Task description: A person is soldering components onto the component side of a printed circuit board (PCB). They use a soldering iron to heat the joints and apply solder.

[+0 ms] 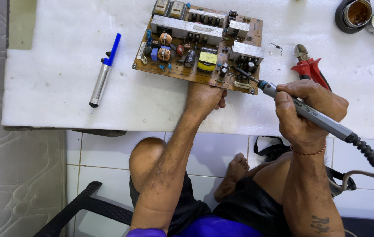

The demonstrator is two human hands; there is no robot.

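White bench: circuit board (pixel 200 46) just beyond left hand (pixel 204 97).

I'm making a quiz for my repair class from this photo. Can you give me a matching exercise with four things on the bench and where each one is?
Things:
1. soldering iron
2. circuit board
3. suction pen with blue plunger
4. red-handled cutters

Places:
A. lying alone on the white pad, left of the board
B. gripped in the right hand, tip at the board's near right corner
C. lying just behind the right hand
D. steadied at its near edge by the left hand

Pairs: 1-B, 2-D, 3-A, 4-C
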